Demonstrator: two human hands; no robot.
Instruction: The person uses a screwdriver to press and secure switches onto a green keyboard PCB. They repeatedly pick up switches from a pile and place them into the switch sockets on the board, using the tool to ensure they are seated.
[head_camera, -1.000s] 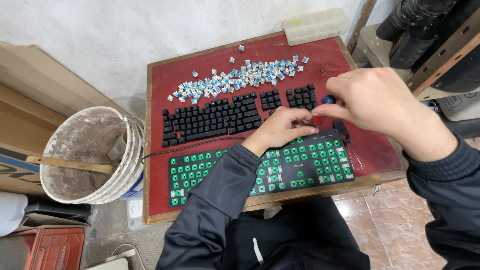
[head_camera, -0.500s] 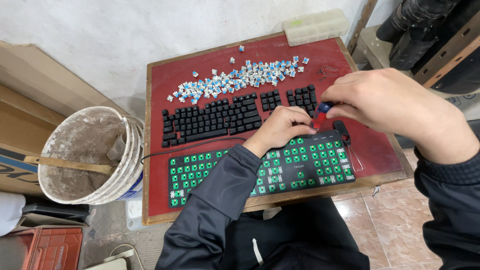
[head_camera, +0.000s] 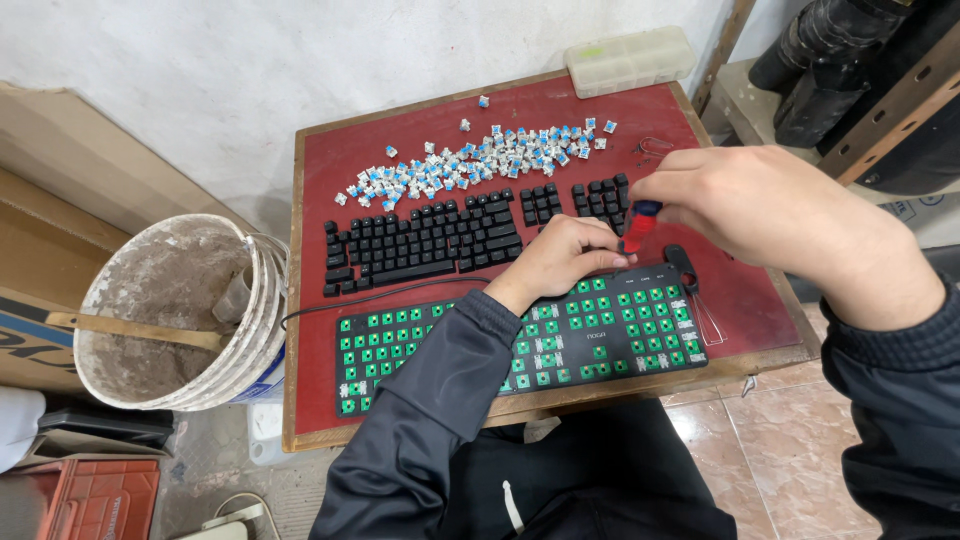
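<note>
Makeshift repair workshop: dismantled keyboard (head_camera: 520, 345), plaster bucket (head_camera: 175, 315).

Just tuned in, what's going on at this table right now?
A person sits at a red table with a stripped keyboard, its green sockets bare. The left hand rests on its top edge; the right hand holds a small red and blue tool above it. The keycaps and a pile of blue switches lie behind.
</note>
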